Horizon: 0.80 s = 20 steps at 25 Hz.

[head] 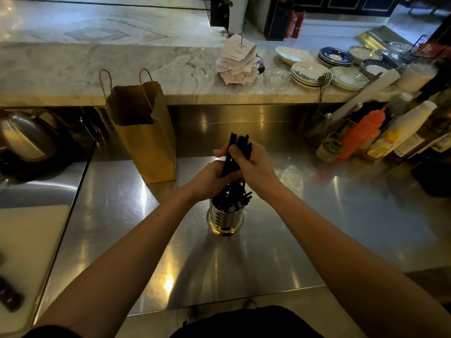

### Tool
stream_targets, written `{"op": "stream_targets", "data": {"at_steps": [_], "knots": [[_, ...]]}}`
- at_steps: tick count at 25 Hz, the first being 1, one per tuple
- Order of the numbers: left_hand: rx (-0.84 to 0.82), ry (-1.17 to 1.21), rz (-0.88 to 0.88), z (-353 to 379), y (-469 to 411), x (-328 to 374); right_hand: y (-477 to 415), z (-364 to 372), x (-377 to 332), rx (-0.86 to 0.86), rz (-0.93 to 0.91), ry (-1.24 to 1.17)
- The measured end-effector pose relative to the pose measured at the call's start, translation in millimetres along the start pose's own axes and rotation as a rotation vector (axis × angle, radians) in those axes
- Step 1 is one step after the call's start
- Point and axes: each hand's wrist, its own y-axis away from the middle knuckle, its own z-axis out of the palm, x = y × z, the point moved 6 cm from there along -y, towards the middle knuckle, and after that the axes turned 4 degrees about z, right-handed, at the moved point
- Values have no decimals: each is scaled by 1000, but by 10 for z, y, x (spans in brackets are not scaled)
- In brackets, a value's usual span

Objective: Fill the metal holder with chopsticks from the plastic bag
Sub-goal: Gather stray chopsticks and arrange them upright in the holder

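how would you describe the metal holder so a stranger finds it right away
On the steel counter, look just below the two hands gripping black chopsticks. The metal holder stands upright there: a shiny slotted cylinder, already bristling with black sticks, unlike the brown paper bag behind.

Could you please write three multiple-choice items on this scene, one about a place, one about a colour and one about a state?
1. Where does the holder stand?
A. on the steel counter
B. on the marble ledge
C. inside the paper bag

2. What colour are the chopsticks?
A. white
B. black
C. red

3. What are the hands doing?
A. resting flat on the counter
B. lifting the kettle
C. both gripping a bundle of chopsticks above the holder

Answers: 1 A, the holder sits on bare steel in front of the paper bag. 2 B, every stick looks black. 3 C, the left hand and right hand close round the bundle.
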Motion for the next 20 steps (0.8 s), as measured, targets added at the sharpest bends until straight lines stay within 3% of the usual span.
{"op": "stream_targets", "data": {"at_steps": [5,8,11,14,17,20], "knots": [[75,-64,-96,52,76,-227,-34,98,230,13,-17,56],[166,-98,-46,-20,146,-385,-26,137,355,22,16,76],[441,-179,12,-106,348,-511,23,135,532,96,73,54],[651,-204,-78,-104,599,-642,92,126,701,159,128,4],[651,-49,-205,-36,689,-749,83,133,786,122,180,61],[584,-7,-209,13,677,-737,49,116,766,90,126,173]]}}
